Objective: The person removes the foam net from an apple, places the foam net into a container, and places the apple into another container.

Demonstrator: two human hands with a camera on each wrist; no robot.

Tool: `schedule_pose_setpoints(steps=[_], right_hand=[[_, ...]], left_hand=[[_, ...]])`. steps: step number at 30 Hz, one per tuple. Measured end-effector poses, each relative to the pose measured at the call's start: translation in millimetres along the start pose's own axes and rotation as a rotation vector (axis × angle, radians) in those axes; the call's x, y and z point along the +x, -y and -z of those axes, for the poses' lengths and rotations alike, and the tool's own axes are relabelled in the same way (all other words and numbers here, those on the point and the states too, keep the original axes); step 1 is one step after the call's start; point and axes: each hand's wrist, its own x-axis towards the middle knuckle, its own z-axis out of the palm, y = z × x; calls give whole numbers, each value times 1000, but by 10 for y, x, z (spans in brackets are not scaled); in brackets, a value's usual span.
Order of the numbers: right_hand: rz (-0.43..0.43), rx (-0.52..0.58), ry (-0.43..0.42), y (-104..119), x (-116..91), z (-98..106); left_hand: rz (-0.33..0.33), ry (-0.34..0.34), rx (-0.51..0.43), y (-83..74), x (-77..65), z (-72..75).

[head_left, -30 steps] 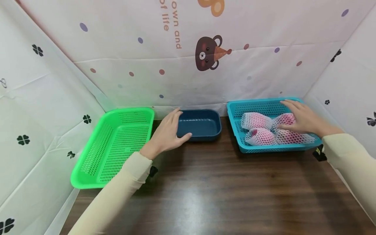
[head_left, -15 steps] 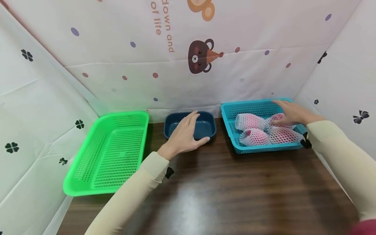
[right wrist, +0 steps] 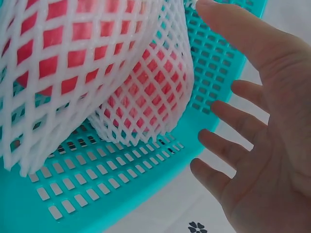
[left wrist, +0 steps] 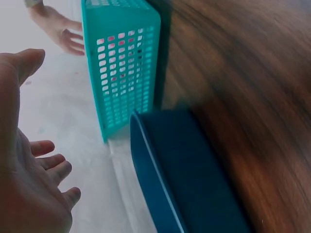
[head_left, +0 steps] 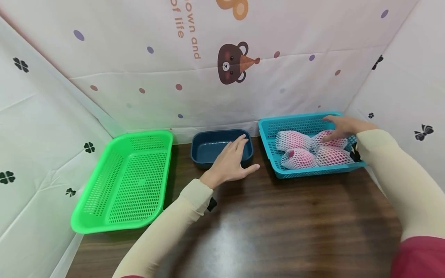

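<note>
Working L to R from the head cam, I'm seeing the green basket (head_left: 140,181) sitting at the far L of the brown table (head_left: 264,224), against the backdrop cloth (head_left: 153,108); neither wrist cam is picking that basket up. Next, the L hand (head_left: 228,164) is hovering over the front R part of the dk blue tray (head_left: 208,152), fingers spread loosely, holding nothing. The L wrist view is adding the palm side and showing the hand apart from the tray, plus the tray's outer wall, which the head cam isn't getting.

Just R of the tray, the turquoise basket (head_left: 314,171) is holding 4 pink-red pcs in white foam nets (head_left: 300,159), lying approx 2 x 2. From the L wrist I'm only getting bits of pink thru its slotted end wall.

The R hand (head_left: 342,127) is hanging over that basket's R end, nearest the back R netted pc; fingers are apart, not gripping. The R wrist view is giving me the net mesh close up w/ red showing thru, and all the fingers, which the head cam is partly hiding. Can't tell if the thumb's touching net.
</note>
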Motion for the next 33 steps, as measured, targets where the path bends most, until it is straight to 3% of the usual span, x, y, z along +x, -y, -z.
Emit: schedule_pose_setpoints(steps=[11, 19, 26, 33], right_hand=[[-54, 26, 48, -96, 96, 18], [-108, 62, 143, -111, 131, -55], [-194, 154, 245, -148, 140, -53], [-110, 45, 256, -151, 254, -88]], left_hand=[[-22, 53, -40, -149, 137, -184], [-51, 69, -62, -278, 169, -345], [-77, 100, -21, -373, 222, -453], [-99, 102, 18, -409, 251, -523]])
